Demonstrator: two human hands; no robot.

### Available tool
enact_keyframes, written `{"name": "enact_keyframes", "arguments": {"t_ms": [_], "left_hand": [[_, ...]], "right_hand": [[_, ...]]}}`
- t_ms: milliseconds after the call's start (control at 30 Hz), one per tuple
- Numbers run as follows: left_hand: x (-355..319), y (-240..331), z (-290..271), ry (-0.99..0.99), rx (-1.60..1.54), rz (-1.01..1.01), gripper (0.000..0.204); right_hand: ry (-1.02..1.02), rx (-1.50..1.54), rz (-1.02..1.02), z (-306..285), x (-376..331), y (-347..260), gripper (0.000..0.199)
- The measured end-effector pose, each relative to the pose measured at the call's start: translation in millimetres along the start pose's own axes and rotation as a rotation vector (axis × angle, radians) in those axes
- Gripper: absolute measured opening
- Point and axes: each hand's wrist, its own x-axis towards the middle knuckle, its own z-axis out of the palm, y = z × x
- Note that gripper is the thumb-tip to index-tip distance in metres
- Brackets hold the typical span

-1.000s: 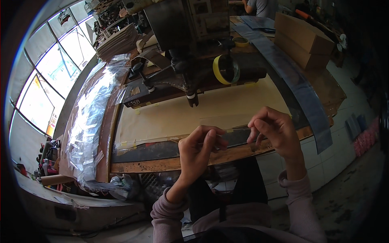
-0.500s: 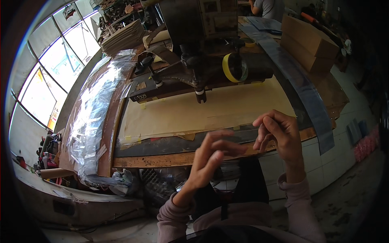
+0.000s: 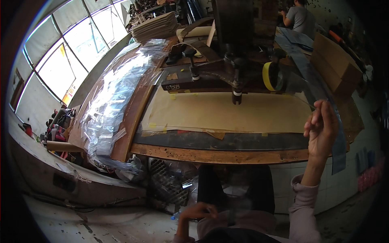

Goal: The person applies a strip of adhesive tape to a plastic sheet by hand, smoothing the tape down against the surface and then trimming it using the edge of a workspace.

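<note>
Daylight is pouring through tall windows (image 3: 77, 44) on the left, where dark bars are dividing the glare-white panes. A grey wall (image 3: 92, 69) is running beneath them, and lower down a pale ledge (image 3: 36, 150) is curving toward the near side, its face showing a dark recess (image 3: 65, 182). Cables (image 3: 60, 198) are trailing along its foot above a worn, stained floor (image 3: 44, 220). A tabletop with a scuffed wooden edge (image 3: 219, 156) is filling the middle. Over on the right, light floor tiles (image 3: 340, 192) are spreading into shadow, while a dim, speckled back wall (image 3: 342, 12) is closing off the far end.
</note>
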Motion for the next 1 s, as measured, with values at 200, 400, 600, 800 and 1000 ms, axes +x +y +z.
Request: {"name": "enact_keyframes", "arguments": {"t_ms": [200, 400, 600, 800, 1000], "left_hand": [[-196.4, 4.0, -20.2, 0.615, -0.207, 0.237, 0.021], [-256.7, 12.5, -9.1, 1.004, -0.126, 0.796, 0.022], [-306.8, 74.1, -103.2, 1.533, 0.378, 0.45, 0.034], [-202.9, 205.3, -374.9, 1.637, 0.827, -0.134, 0.068], [-150.1, 173.9, -424.2, 1.485, 1.018, -0.862, 0.072]], "right_hand": [[-0.278, -0.227, -0.114, 35.2, 18.2, -6.2, 0.026], [-1.164, -0.398, 0.355, 142.1, 18.7, 18.6, 0.017], [-1.138, -0.22, 0.298, 308.8, 89.7, 87.0, 0.02], [-0.712, -0.14, 0.273, 389.3, 144.7, 69.6, 0.05], [-1.511, -0.439, -0.036, 298.0, 25.5, 63.4, 0.047]]}}
